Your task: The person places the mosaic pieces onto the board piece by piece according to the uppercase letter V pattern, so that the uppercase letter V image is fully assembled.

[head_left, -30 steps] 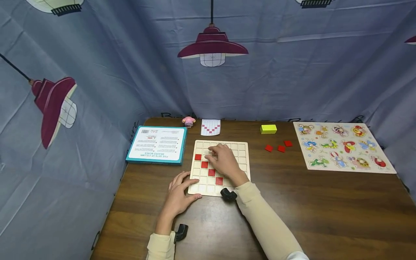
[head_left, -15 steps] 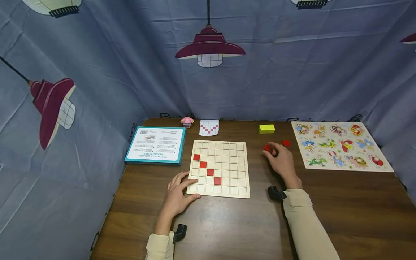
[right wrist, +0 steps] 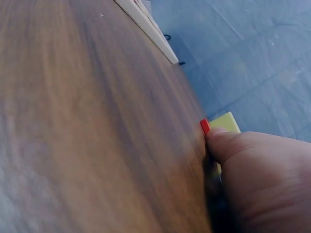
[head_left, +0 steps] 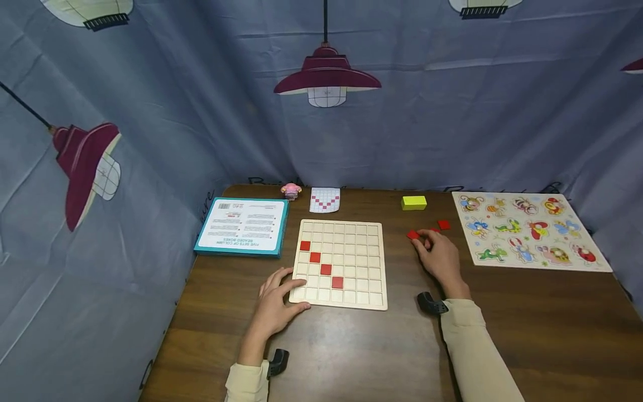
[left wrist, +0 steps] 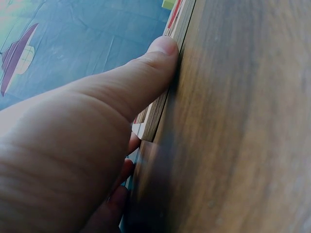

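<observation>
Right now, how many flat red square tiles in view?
7: four red tiles diagonally across the pale wooden grid board; one at the right hand, one mostly covered by it, one just beyond. More may be hidden beneath.

Gridded board [head_left: 354, 261] on wooden table [head_left: 351, 357]

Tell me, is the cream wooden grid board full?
No, partly full: the board has four red square tiles in a slanting line; its other visible cells are bare.
</observation>
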{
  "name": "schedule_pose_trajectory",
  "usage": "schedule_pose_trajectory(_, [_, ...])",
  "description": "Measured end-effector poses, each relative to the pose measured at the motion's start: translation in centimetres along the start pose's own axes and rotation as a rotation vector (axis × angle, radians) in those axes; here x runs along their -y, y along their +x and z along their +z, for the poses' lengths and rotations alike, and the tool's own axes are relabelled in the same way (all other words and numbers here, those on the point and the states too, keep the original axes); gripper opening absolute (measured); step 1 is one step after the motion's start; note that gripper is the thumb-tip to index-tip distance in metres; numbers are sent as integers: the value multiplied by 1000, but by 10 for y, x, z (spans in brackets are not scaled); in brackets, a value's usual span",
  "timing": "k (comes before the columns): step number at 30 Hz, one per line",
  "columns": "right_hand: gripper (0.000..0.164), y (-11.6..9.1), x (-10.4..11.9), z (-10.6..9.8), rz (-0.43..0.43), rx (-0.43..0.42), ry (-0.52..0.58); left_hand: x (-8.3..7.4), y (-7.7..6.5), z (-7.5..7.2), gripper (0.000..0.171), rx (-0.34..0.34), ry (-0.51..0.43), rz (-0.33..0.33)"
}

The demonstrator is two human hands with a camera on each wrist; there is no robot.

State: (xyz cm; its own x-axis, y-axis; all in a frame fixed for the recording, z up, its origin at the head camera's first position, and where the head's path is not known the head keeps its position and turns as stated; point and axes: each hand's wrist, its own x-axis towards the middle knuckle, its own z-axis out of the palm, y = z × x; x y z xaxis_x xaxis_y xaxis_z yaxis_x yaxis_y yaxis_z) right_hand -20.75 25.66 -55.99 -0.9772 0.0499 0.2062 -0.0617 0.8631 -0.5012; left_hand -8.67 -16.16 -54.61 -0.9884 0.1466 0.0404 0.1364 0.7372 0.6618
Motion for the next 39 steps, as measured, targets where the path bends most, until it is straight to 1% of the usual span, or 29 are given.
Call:
schedule_pose_trajectory(7, [37,-5,-2,2,-9,-19,-26,-1,-1,1,51,-1,5,-2])
schedule_pose_trajectory(12, [32,-9,1,1,-44,-64,-42,-2,-1,1,51,-7,3,4])
schedule_pose_trajectory(17, [30,-13,2,0,-69,-104,-31,-2,0,1,51,-6,-2,4])
schedule_pose_trajectory(25, [28,-16,5,0,-37,-93,-26,-4,0,0,51,-6,3,8])
schedule_pose_trajectory(30, [26,-27,8,4,-59,-90,13,-3,-3,0,50,-7,6,4])
schedule_pose_trajectory(32, [25,-33,11,7,-84,-96,39,-2,-3,1,50,-9,8,0])
schedule_pose_trajectory(35, [25,-43,23,11,-125,-84,70,0,-2,1,50,-8,5,-6])
schedule_pose_trajectory(39, [25,-54,51,17,-198,-18,107,1,0,2,50,-11,4,-7])
